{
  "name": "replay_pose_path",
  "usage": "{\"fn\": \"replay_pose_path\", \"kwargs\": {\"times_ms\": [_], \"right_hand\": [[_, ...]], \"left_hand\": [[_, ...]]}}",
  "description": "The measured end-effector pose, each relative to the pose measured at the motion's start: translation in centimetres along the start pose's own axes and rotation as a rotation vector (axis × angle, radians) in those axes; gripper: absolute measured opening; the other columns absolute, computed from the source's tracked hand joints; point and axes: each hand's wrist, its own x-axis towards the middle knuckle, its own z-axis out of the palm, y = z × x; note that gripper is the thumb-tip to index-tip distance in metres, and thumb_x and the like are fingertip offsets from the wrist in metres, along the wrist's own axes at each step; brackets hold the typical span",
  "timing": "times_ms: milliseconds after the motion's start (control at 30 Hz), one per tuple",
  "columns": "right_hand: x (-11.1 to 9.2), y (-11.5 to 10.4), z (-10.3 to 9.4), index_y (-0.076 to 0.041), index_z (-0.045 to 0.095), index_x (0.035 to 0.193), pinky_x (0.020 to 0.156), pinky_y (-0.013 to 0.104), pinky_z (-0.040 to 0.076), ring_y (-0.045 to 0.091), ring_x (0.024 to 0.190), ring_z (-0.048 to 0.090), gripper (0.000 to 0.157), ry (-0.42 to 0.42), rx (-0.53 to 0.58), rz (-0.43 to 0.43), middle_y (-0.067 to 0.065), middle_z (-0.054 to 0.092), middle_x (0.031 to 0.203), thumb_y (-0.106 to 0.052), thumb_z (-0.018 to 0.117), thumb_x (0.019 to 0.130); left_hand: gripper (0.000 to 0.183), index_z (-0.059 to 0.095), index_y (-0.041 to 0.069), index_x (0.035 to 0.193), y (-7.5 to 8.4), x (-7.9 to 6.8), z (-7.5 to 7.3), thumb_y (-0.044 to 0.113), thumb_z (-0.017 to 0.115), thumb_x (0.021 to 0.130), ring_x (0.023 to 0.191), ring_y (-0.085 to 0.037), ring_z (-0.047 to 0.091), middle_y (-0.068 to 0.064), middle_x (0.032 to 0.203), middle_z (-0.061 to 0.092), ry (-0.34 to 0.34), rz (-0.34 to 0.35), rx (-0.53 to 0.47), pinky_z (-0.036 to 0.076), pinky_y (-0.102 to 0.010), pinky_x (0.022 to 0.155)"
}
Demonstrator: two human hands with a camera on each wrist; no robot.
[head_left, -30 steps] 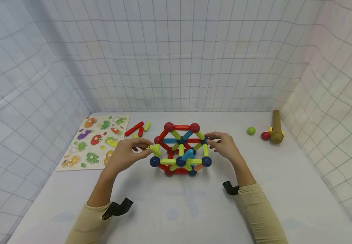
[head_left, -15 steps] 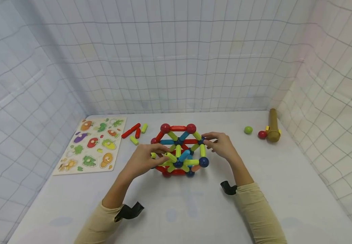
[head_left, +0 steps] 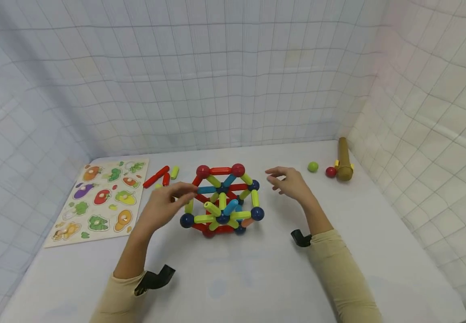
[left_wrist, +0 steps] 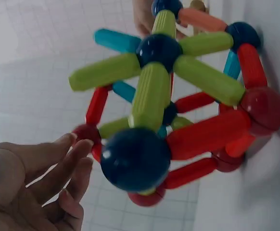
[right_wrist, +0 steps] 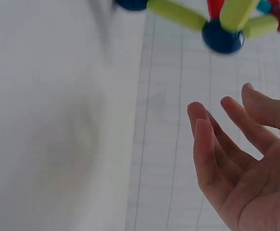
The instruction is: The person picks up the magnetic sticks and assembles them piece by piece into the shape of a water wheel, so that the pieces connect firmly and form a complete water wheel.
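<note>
A framework of coloured sticks and balls (head_left: 222, 188) stands on the table, with red and blue balls at its corners. From its front middle blue ball (head_left: 223, 218) a yellow-green stick (head_left: 212, 208) and a blue stick (head_left: 230, 207) jut out with free ends. My left hand (head_left: 161, 208) is at the framework's left side, thumb and fingers loosely bent. In the left wrist view its fingertips overlap the edge of a red ball (left_wrist: 88, 136); whether they touch it is unclear. My right hand (head_left: 291, 183) hovers apart, right of the framework, holding nothing.
Left lies a vegetable picture board (head_left: 99, 202). Loose red sticks (head_left: 156, 176) and a short yellow-green stick (head_left: 174, 172) lie beside it. At the back right are a green ball (head_left: 313, 167), a red ball (head_left: 331, 172) and a brown mallet-like object (head_left: 344, 161).
My left hand has put the yellow-green stick onto the front middle blue ball, let it go and drawn back left. My right hand has moved off the framework's right side. The head view has shifted.
</note>
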Motion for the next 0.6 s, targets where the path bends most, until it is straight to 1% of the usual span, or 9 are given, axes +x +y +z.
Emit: {"fn": "replay_pose_path", "kwargs": {"times_ms": [33, 100, 167, 233, 333, 400, 467, 533, 600], "right_hand": [[0.5, 0.8, -0.8, -0.011, 0.060, 0.131, 0.081, 0.040, 0.057, 0.033, 0.103, 0.067, 0.036, 0.041, -0.046, 0.011, 0.016, 0.063, 0.129, -0.027, 0.057, 0.098], [1.6, 2.8, -2.6, -0.009, 0.060, 0.129, 0.083, 0.046, 0.054, 0.038, 0.108, 0.062, 0.035, 0.133, -0.156, 0.055, 0.021, 0.060, 0.131, -0.023, 0.055, 0.098], [2.6, 4.7, -4.3, -0.008, 0.059, 0.130, 0.083, 0.051, 0.050, 0.042, 0.111, 0.057, 0.036, 0.186, -0.278, 0.131, 0.025, 0.053, 0.136, -0.020, 0.054, 0.096], [3.7, 6.3, -5.3, -0.008, 0.055, 0.134, 0.083, 0.055, 0.049, 0.045, 0.111, 0.053, 0.041, 0.168, -0.372, 0.214, 0.029, 0.045, 0.139, -0.017, 0.050, 0.094], [4.8, 7.7, -5.9, -0.006, 0.051, 0.137, 0.090, 0.059, 0.046, 0.050, 0.118, 0.047, 0.046, 0.064, -0.464, 0.283, 0.031, 0.040, 0.141, -0.016, 0.046, 0.093], [5.2, 8.4, -5.9, -0.003, 0.052, 0.135, 0.098, 0.061, 0.042, 0.052, 0.124, 0.044, 0.044, 0.014, -0.498, 0.272, 0.031, 0.042, 0.141, -0.013, 0.044, 0.093], [5.5, 8.7, -5.8, 0.000, 0.056, 0.130, 0.105, 0.060, 0.037, 0.052, 0.128, 0.041, 0.040, -0.008, -0.512, 0.236, 0.031, 0.046, 0.140, -0.010, 0.045, 0.093], [5.5, 8.7, -5.5, 0.001, 0.058, 0.127, 0.108, 0.059, 0.035, 0.051, 0.129, 0.041, 0.037, -0.003, -0.501, 0.195, 0.031, 0.049, 0.138, -0.009, 0.046, 0.093], [5.1, 8.0, -5.2, -0.001, 0.058, 0.128, 0.105, 0.058, 0.038, 0.050, 0.124, 0.046, 0.037, 0.030, -0.449, 0.153, 0.031, 0.052, 0.135, -0.011, 0.050, 0.093]], "left_hand": [[0.027, 0.067, 0.012, 0.120, -0.8, 0.2, -0.1, 0.024, 0.060, 0.097, 0.090, -0.024, 0.065, -0.010, 0.110, 0.072, 0.044, -0.041, -0.006, 0.052, -0.028, 0.074], [0.030, 0.063, 0.012, 0.125, -2.3, 0.8, -0.1, 0.025, 0.055, 0.100, 0.096, -0.029, 0.065, -0.014, 0.118, 0.068, 0.096, -0.123, -0.052, 0.053, -0.031, 0.078], [0.036, 0.057, 0.013, 0.133, -3.7, 1.4, 0.4, 0.029, 0.051, 0.101, 0.106, -0.033, 0.064, -0.016, 0.129, 0.062, 0.087, -0.185, -0.100, 0.055, -0.035, 0.083], [0.043, 0.052, 0.013, 0.140, -4.9, 1.8, 1.1, 0.034, 0.047, 0.102, 0.115, -0.035, 0.059, -0.018, 0.135, 0.057, 0.021, -0.210, -0.165, 0.054, -0.037, 0.089], [0.048, 0.050, 0.011, 0.141, -5.9, 2.0, 1.8, 0.040, 0.043, 0.103, 0.119, -0.034, 0.057, -0.019, 0.134, 0.058, -0.053, -0.207, -0.263, 0.054, -0.038, 0.093], [0.049, 0.052, 0.010, 0.140, -6.3, 2.1, 2.1, 0.041, 0.043, 0.103, 0.117, -0.032, 0.058, -0.019, 0.130, 0.061, -0.069, -0.193, -0.311, 0.054, -0.038, 0.094], [0.049, 0.054, 0.011, 0.138, -6.5, 2.1, 2.2, 0.042, 0.045, 0.102, 0.113, -0.030, 0.061, -0.018, 0.127, 0.063, -0.063, -0.191, -0.326, 0.053, -0.041, 0.096], [0.048, 0.055, 0.011, 0.138, -6.5, 2.2, 2.2, 0.042, 0.047, 0.101, 0.111, -0.029, 0.063, -0.017, 0.126, 0.064, -0.061, -0.188, -0.331, 0.051, -0.044, 0.099], [0.049, 0.055, 0.011, 0.137, -6.5, 2.2, 2.0, 0.042, 0.049, 0.100, 0.111, -0.029, 0.064, -0.017, 0.127, 0.064, -0.063, -0.192, -0.344, 0.047, -0.048, 0.103]]}}
